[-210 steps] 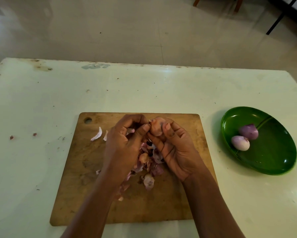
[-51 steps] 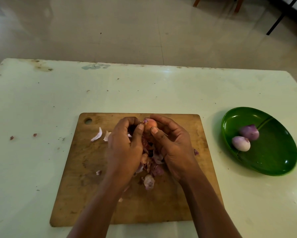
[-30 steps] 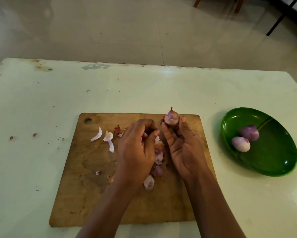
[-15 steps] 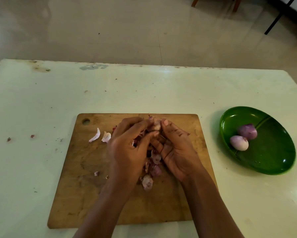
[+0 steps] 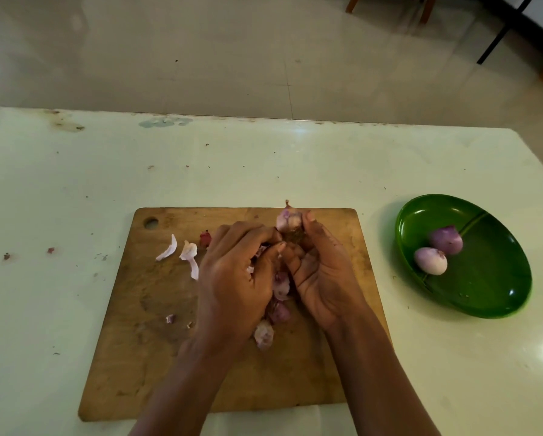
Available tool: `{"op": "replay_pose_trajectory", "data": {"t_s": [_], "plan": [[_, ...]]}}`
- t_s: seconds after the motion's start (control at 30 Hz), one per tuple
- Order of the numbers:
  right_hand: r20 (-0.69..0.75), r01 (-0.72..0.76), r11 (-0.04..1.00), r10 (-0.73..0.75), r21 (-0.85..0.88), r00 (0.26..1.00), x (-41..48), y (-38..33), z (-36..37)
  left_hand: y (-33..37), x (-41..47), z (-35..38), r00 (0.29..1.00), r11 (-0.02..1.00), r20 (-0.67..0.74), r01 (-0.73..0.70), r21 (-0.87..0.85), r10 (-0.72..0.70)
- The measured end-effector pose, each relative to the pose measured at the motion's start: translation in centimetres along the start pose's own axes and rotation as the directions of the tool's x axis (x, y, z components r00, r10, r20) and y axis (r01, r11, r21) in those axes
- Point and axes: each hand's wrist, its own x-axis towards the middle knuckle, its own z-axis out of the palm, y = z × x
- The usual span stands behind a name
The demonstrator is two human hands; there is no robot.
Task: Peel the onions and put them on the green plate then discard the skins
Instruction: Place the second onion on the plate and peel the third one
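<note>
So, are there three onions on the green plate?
No, only two onions lie on the plate; the third onion is in the right hand.

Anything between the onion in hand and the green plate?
Nothing visible. The right hand holds the onion over the far edge of the board; only bare table lies between it and the plate. Two peeled onions sit on its left side; the rest is free.
</note>
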Motion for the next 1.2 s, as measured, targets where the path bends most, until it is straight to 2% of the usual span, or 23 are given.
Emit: {"op": "replay_pose_trajectory", "data": {"t_s": [0.23,0.43,0.6,0.8,1.0,1.2], "plan": [[-0.076,-0.011,1.0,0.01,-0.01,0.997,-0.1,-0.1,0.0,-0.1,-0.1,-0.1,1.0,1.0,-0.012,0.003,0.001,-0.003],[-0.041,-0.082,0.997,0.082,-0.006,0.996,-0.2,0.0,-0.2,-0.2,-0.1,-0.2,0.991,0.984,-0.017,0.131,-0.117,-0.134],[0.02,-0.109,0.994,0.109,-0.008,0.994,-0.2,-0.1,-0.5,-0.4,0.3,-0.5,0.993,0.982,0.024,0.119,-0.146,-0.117],[0.091,-0.085,0.99,0.096,-0.111,0.991,-0.2,0.0,-0.7,-0.2,0.5,-0.9,0.99,0.981,0.047,0.14,-0.132,-0.135],[0.159,-0.088,0.976,0.121,-0.2,0.98,-0.2,-0.1,-1.0,-0.3,0.7,-1.4,0.982,0.981,0.13,0.152,-0.12,-0.137],[0.195,-0.085,0.969,0.131,-0.23,0.972,-0.4,-0.2,-0.6,-0.4,0.8,-1.6,0.983,0.992,0.169,0.09,-0.088,-0.074]]}}
